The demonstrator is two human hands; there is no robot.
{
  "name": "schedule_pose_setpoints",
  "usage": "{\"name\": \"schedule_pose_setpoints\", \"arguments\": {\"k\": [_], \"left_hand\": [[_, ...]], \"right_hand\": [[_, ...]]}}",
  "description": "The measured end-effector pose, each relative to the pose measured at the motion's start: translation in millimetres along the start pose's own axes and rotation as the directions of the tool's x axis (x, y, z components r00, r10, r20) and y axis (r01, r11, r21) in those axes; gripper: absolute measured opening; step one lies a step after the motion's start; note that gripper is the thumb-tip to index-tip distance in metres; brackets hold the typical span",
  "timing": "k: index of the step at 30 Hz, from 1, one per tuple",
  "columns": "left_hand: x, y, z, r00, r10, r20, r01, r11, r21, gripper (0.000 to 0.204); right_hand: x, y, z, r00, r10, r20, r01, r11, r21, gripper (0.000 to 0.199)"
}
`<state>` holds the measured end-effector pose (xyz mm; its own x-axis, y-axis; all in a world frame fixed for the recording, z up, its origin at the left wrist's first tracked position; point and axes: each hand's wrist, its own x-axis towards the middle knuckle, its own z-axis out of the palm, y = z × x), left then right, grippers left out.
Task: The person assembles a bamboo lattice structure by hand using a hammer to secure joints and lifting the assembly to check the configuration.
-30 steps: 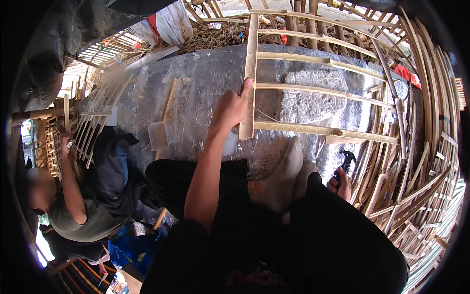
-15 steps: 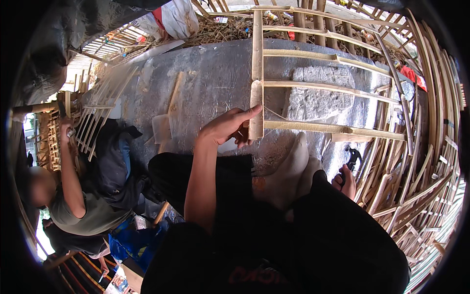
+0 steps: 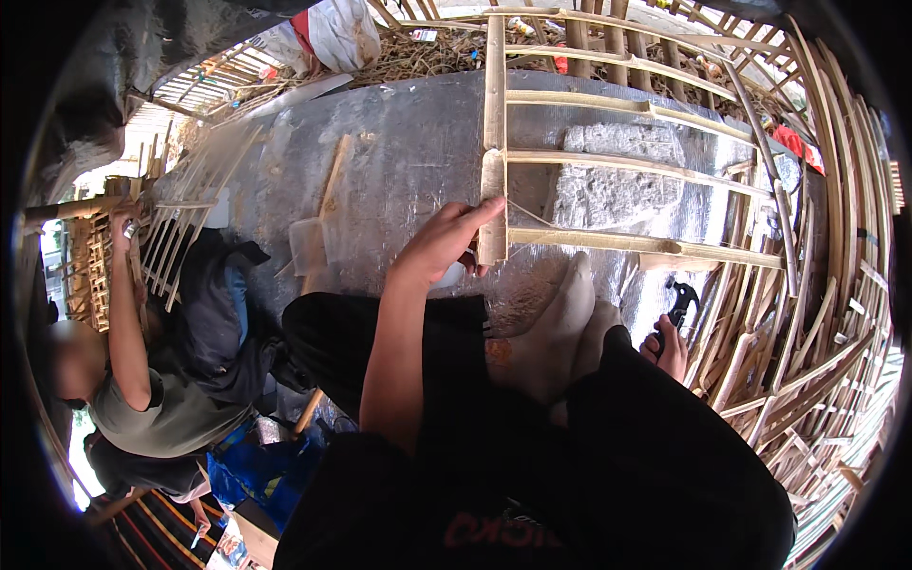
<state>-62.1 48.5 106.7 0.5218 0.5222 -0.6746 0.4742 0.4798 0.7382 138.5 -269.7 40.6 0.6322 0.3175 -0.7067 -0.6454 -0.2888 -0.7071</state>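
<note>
left hand [image 3: 429, 249] sits lower than before, grip pinching bamboo frame [image 3: 494, 123]; right hand [image 3: 673, 351], grip wrapping hammer [image 3: 682, 302].

You are in what looks like a rough, makeshift bamboo workshop, partly open to daylight. The work itself shows it: a ladder-like frame [image 3: 494, 114] of split bamboo stretches out before you, a hammer [image 3: 681, 302] is in your right hand [image 3: 673, 353], and a dense mass of bamboo strips [image 3: 817, 380] crowds your right side. Below you spreads a scuffed silvery sheet [image 3: 408, 161] with a rough stone slab [image 3: 617, 180] on it, and past its far edge you see dry scraps [image 3: 456, 61] strewn about. On your left a co-worker [image 3: 171, 418] is beside another slatted piece [image 3: 185, 204], with slatted fencing [image 3: 195, 90] beyond
</note>
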Motion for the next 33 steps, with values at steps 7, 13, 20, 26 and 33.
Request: {"name": "schedule_pose_setpoints", "arguments": {"k": [7,13,20,26,33], "left_hand": [[-1,-6,9,0.972,-0.025,-0.235,0.119,0.911,0.395,0.071],[-3,-10,20,0.973,0.104,-0.208,-0.019,0.927,0.376,0.075],[-9,-28,39,0.924,0.309,-0.224,-0.203,0.895,0.398,0.070],[-15,-43,62,0.854,0.401,-0.332,-0.250,0.875,0.414,0.067],[-22,-50,130,0.849,0.336,-0.408,-0.282,0.941,0.187,0.062]], "right_hand": [[-8,-22,19,0.997,0.026,-0.079,-0.021,0.998,0.061,0.026],[32,-61,46,0.943,-0.254,-0.213,0.299,0.929,0.216,0.047],[70,-70,34,0.938,-0.342,-0.064,0.338,0.852,0.401,0.054],[72,-89,42,0.943,-0.332,0.028,0.279,0.833,0.479,0.025],[115,-121,23,0.926,-0.377,0.030,0.327,0.837,0.439,0.039]]}}
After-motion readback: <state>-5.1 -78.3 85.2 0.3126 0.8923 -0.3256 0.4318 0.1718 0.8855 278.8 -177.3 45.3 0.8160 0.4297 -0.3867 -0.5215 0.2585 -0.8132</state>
